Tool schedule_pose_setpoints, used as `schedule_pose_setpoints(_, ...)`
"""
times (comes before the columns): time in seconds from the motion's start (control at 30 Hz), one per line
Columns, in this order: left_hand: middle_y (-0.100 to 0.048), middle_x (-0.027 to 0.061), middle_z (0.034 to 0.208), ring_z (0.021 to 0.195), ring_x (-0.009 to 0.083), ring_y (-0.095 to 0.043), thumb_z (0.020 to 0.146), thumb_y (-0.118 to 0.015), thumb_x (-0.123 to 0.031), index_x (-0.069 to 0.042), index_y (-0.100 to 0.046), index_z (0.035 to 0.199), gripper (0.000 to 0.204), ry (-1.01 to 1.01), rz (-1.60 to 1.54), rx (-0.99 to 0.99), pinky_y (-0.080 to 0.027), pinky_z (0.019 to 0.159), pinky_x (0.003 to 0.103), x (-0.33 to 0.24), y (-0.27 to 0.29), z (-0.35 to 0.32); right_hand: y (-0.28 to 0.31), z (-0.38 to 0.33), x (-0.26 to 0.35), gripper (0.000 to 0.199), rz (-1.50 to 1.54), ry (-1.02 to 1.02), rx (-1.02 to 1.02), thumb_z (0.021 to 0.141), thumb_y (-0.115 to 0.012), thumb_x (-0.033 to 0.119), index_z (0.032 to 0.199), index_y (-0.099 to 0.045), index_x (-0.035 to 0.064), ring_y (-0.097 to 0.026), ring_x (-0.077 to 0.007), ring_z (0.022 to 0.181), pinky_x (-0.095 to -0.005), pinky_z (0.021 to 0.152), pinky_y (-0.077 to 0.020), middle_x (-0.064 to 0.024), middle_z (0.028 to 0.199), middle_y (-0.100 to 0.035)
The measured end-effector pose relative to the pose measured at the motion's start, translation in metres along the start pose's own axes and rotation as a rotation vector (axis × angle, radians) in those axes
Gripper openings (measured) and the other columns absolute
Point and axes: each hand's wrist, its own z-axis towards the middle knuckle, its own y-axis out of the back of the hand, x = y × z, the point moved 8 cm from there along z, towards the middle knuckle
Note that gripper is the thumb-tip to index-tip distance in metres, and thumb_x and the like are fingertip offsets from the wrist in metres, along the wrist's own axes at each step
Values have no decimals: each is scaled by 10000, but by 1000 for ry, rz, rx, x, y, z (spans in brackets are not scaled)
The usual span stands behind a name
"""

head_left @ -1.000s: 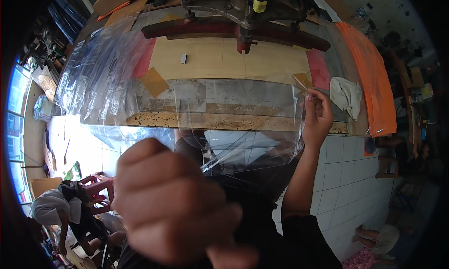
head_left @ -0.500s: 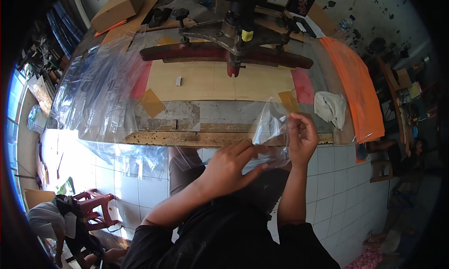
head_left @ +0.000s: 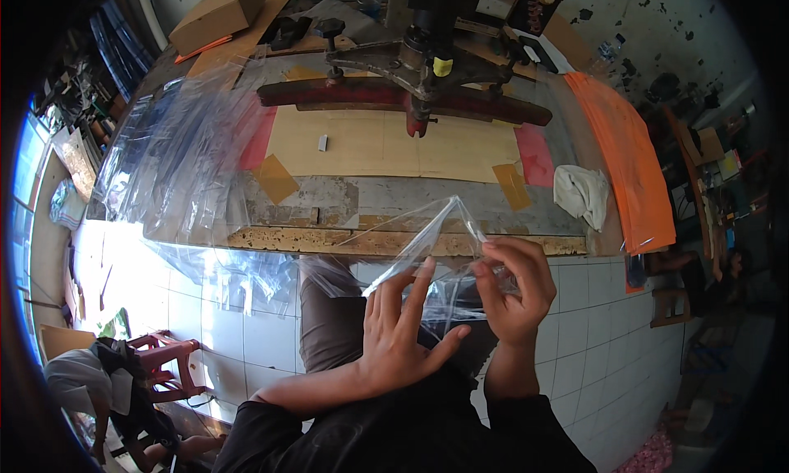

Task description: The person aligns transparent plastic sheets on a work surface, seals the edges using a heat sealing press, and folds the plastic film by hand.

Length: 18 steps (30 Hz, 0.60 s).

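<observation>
A thin, clear plastic sheet is lifted in a folded peak at the bench's front edge, its lower part hanging over my lap. My right hand pinches its right side between thumb and fingers. My left hand lies against the near side of the sheet, fingers stretched out and thumb spread, not closed on it. Beyond both hands, a cream board lies on the bench with a small pale piece on it. Over its far edge stands a press with a long dark red bar.
Many clear plastic sheets cover the bench's left side and hang over its front. On the right are a white cloth and a stack of orange sheets. A cardboard box sits far left. Another person is at lower left.
My right hand has come down and nearer with the plastic sheet. The left hand has moved nearer and its fingers have straightened. The sheet now rises in a sharper fold.
</observation>
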Motion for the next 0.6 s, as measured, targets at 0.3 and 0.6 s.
schedule_pose_setpoints(0.3,-777,76,1077,1060,288,-728,879,-749,-49,-55,-717,1015,139,-55,-99,2,-455,1029,470,1,36,23,-1,-3,20,293,-6,115,46,835,-844,38,1101,-722,18,-683,-126,756,-228,570,-477,-124,1066,-708)
schedule_pose_setpoints(0.6,-787,49,915,802,217,-732,890,-780,-76,-82,-781,998,107,-119,-164,167,-519,801,346,11,71,56,-4,-3,16,450,159,44,167,835,-877,168,1214,-705,-3,-604,-73,674,-207,531,-396,-108,1038,-706)
